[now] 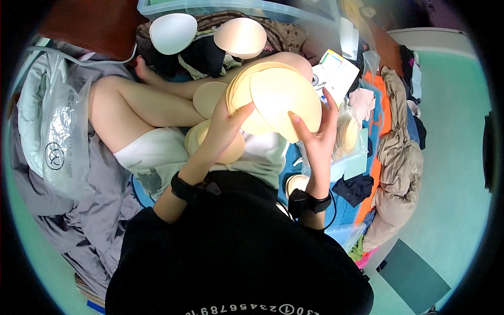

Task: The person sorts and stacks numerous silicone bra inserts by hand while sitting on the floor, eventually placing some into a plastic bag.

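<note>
My left hand (227,126) grips a stack of thin beige bra pads (239,102), its thumb on top and its other fingers hidden beneath. On the right, my right hand (317,131) pinches the edge of the uppermost bra pad (286,100), which overlaps the stack and is turned to the right of it. More beige pads lie on my lap: a single pad (207,98) by my leg and a small pile (231,149) under my left forearm. Two larger moulded cups, a white cup (173,34) and a cream cup (240,38), rest beyond my legs.
A clear bag of beige pads (346,134) lies to the right, near a printed white card (336,76). Round pads (297,184) sit beside my right forearm. At the back stands a clear plastic bin (236,6). Grey bedding (100,231) and a plastic bag (65,136) are on the left.
</note>
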`<state>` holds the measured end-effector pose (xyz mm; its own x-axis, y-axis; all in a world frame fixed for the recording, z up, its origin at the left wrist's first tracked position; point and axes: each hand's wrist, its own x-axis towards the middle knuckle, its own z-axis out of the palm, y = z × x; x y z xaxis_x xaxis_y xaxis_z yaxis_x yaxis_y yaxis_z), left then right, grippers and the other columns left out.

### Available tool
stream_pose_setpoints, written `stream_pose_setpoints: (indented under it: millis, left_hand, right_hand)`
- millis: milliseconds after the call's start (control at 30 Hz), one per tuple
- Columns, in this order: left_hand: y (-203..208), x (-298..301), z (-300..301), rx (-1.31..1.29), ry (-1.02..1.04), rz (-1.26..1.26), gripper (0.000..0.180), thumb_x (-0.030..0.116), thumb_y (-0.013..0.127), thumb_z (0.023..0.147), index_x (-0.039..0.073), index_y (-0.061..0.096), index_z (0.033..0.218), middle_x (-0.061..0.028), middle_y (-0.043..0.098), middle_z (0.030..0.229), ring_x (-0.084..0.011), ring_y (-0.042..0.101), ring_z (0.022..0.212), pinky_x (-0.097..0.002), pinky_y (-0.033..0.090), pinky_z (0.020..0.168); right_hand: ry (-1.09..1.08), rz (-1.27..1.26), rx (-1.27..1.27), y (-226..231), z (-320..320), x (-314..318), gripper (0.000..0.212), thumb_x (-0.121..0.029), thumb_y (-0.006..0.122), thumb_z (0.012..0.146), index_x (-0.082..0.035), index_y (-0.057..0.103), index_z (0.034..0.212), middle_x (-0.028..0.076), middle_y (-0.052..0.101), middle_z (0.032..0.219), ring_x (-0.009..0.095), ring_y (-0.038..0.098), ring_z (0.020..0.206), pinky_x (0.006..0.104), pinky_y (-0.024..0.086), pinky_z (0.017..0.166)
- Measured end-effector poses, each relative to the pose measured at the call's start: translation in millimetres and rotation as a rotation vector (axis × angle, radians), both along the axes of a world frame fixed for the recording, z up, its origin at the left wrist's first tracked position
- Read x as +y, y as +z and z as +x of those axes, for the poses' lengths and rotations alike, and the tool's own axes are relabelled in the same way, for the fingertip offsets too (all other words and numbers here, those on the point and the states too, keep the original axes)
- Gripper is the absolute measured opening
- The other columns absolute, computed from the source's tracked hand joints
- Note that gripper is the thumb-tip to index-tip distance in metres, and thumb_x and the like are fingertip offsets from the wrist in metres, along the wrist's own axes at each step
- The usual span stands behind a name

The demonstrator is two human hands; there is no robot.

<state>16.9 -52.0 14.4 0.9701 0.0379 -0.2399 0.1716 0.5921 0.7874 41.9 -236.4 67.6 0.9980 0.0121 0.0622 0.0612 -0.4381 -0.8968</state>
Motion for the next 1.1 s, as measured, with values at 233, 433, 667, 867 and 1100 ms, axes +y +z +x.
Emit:
stream_pose_setpoints:
  millis: [233, 433, 667, 867, 1100]
  left_hand:
    - [0.4, 1.7, 3.8, -0.02, 0.038, 0.073, 0.048, 0.0, 0.054, 0.09, -0.004, 0.039, 0.135, -0.0126, 0.051, 0.13, -0.0175, 0.051, 0.119, -0.0307, 0.044, 0.099]
    - [-0.5, 5.3, 3.3, -0.005, -0.008, 0.054, 0.045, 0.0, 0.054, 0.089, -0.005, 0.042, 0.132, -0.0124, 0.053, 0.128, -0.0175, 0.053, 0.116, -0.0302, 0.046, 0.096]
    - [-3.0, 5.0, 5.0, -0.036, -0.063, 0.058, 0.045, 0.003, 0.058, 0.089, -0.005, 0.043, 0.131, -0.0109, 0.054, 0.127, -0.0156, 0.054, 0.113, -0.0298, 0.045, 0.096]
    - [-9.7, 5.2, 5.5, -0.014, -0.102, -0.027, 0.043, 0.004, 0.057, 0.09, -0.003, 0.045, 0.131, -0.0099, 0.054, 0.126, -0.0153, 0.053, 0.114, -0.0305, 0.045, 0.097]
    - [-34.5, 12.4, 2.8, 0.015, -0.359, 0.692, 0.043, 0.013, 0.059, 0.09, -0.002, 0.047, 0.128, -0.0172, 0.062, 0.115, -0.0239, 0.061, 0.105, -0.0341, 0.048, 0.089]
  right_hand:
    - [-0.009, 0.282, 0.248, -3.4, 0.4, -12.2, 0.031, -0.008, 0.06, 0.093, 0.001, 0.052, 0.122, 0.005, 0.066, 0.093, 0.009, 0.06, 0.082, 0.021, 0.046, 0.073]
    - [0.003, 0.24, 0.256, -7.6, 3.6, -15.8, 0.02, -0.008, 0.062, 0.091, 0.002, 0.059, 0.108, 0.004, 0.066, 0.09, 0.007, 0.059, 0.079, 0.0206, 0.046, 0.07]
    - [-0.036, 0.244, 0.265, -15.6, 2.7, -17.3, 0.023, -0.007, 0.068, 0.086, 0.003, 0.06, 0.106, 0.004, 0.066, 0.09, 0.007, 0.06, 0.078, 0.0221, 0.049, 0.069]
    - [-0.298, 0.527, 0.236, -11.1, 2.9, -26.3, 0.027, -0.003, 0.062, 0.088, 0.001, 0.059, 0.115, 0.01, 0.067, 0.107, 0.014, 0.064, 0.093, 0.026, 0.051, 0.082]
    - [-0.316, 0.557, 0.258, -18.0, 3.3, -46.8, 0.028, -0.008, 0.061, 0.09, -0.001, 0.057, 0.117, 0.009, 0.065, 0.113, 0.015, 0.063, 0.104, 0.0257, 0.049, 0.09]
